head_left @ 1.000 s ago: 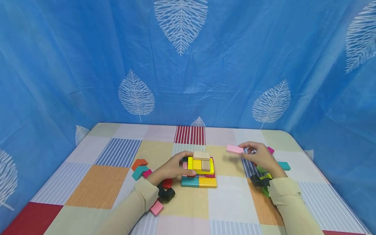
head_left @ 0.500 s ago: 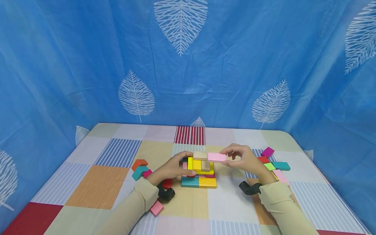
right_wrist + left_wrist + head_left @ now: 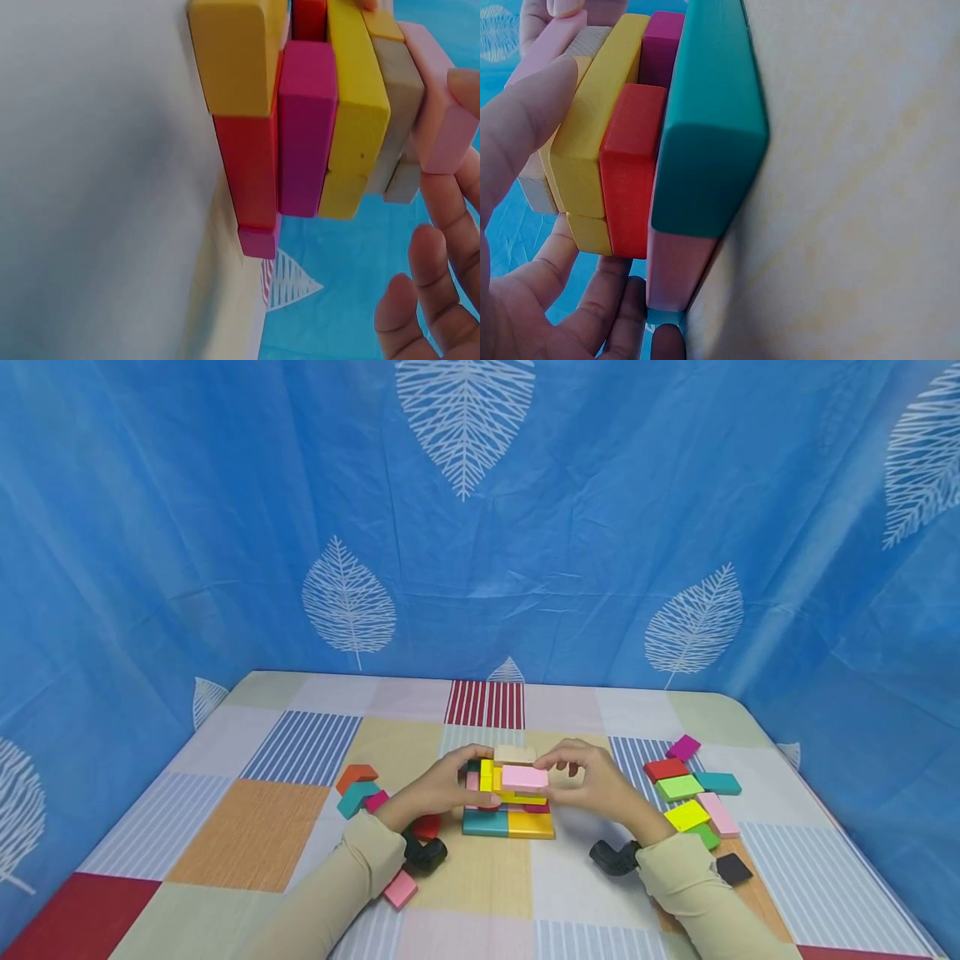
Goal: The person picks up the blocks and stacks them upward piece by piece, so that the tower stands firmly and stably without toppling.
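While the stack of coloured blocks (image 3: 508,797) is steadied from its left side by the left hand (image 3: 438,793), whose fingers are curled against the lower layers, a pink block (image 3: 524,777) is pinched at its end by the right hand (image 3: 596,789) and is held on or just above the top of the stack; whether it already rests there cannot be told. In the right wrist view the pink block (image 3: 442,112) is seen lying against the natural-wood pieces of the upper layer, with yellow, magenta and red layers beneath it.

Several layers are judged to be built already, on a base of teal and orange blocks. More blocks are left unplaced: a loose group (image 3: 693,793) of red, green, yellow, teal, magenta, pink and black pieces lies on the worktop (image 3: 247,827) to the right, and a smaller group (image 3: 360,789) of orange, teal and magenta pieces to the left, with another pink piece (image 3: 401,890) near the left sleeve.

No brand, label or writing can be read anywhere; only white leaf prints are shown on the blue curtain (image 3: 225,527).
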Demonstrator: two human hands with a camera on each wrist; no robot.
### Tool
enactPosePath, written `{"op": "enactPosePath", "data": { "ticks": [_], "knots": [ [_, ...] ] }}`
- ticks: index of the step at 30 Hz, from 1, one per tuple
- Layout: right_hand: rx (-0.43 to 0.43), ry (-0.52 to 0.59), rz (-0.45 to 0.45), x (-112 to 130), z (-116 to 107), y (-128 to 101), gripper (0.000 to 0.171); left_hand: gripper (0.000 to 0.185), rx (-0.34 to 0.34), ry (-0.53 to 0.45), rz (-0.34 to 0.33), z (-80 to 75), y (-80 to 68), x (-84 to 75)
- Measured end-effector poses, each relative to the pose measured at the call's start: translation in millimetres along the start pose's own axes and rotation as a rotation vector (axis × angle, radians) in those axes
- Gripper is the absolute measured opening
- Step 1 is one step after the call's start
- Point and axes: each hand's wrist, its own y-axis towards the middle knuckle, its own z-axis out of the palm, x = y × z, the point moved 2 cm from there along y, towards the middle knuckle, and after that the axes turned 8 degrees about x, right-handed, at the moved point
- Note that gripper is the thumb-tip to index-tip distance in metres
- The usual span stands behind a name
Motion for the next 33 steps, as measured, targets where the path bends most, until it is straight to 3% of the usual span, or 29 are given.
{"op": "enactPosePath", "data": {
  "ticks": [22,26,30,33],
  "knots": [
    [-0.039,-0.061,-0.05,9.0,7.2,4.7,0.027,0.083,0.02,-0.055,0.022,-2.2,-0.4,-1.5],
    [-0.023,0.001,-0.037,3.3,5.6,4.1,0.039,0.081,0.018,-0.055,0.034,-2.1,-0.4,-2.5],
    [0.017,0.101,0.037,-6.0,3.6,2.0,0.06,0.08,0.019,-0.06,0.041,-1.8,0.1,-2.5],
    [0.046,0.155,0.082,-11.3,3.4,1.4,0.065,0.078,0.02,-0.067,0.04,-1.5,0.7,-1.9]
  ]
}}
